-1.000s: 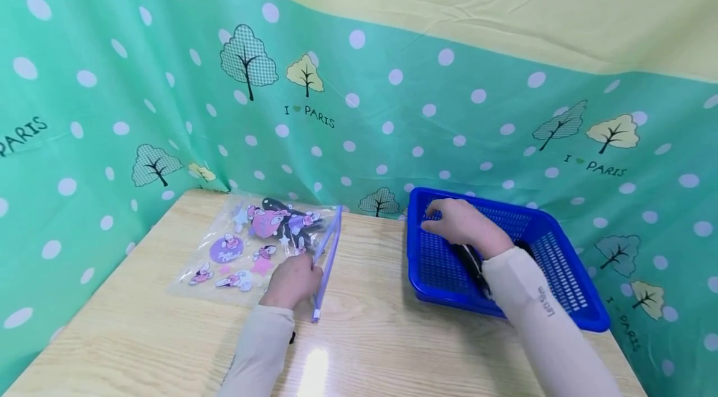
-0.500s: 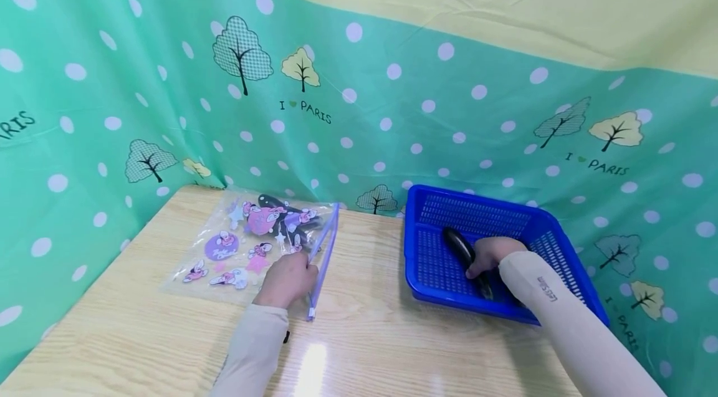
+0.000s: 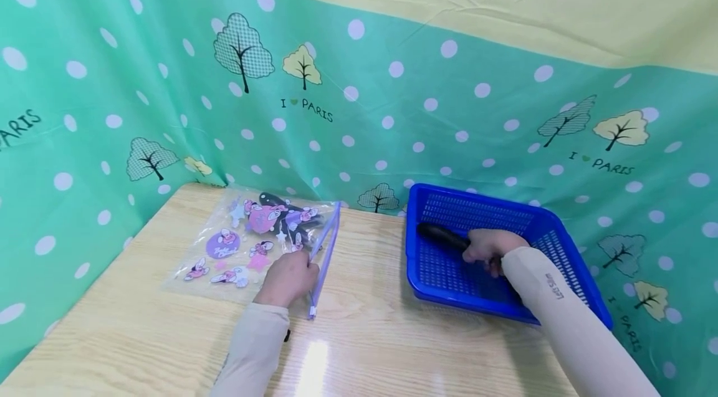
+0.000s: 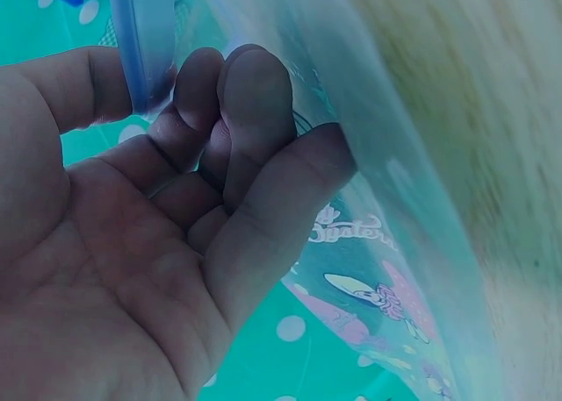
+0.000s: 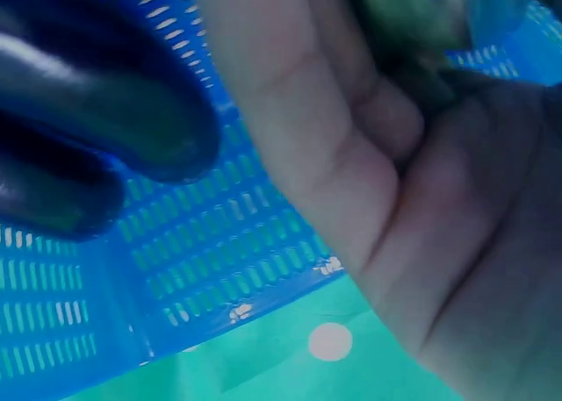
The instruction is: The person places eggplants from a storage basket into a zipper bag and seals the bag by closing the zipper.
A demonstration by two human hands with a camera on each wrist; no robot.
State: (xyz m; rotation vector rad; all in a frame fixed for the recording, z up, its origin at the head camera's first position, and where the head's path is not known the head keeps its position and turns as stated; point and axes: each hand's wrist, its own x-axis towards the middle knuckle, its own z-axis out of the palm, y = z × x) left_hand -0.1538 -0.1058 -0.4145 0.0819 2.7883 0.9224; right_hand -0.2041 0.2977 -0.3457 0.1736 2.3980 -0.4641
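Right fingers [image 3: 477,251] grip an eggplant [image 3: 440,235] in the blue basket [image 3: 412,253]; left fingers [image 3: 309,272] hold a clear bag [image 3: 244,257] containing dark objects [image 3: 275,201].

Worn on the person's arms: long, smooth off-white fabric left sleeve [image 3: 249,350]; matching off-white right sleeve [image 3: 578,322], small dark lettering [image 3: 554,286] along its forearm. Small black piece [image 3: 287,335] beside left sleeve, too small to identify.

White glare on table [image 3: 370,272], wrist views dim
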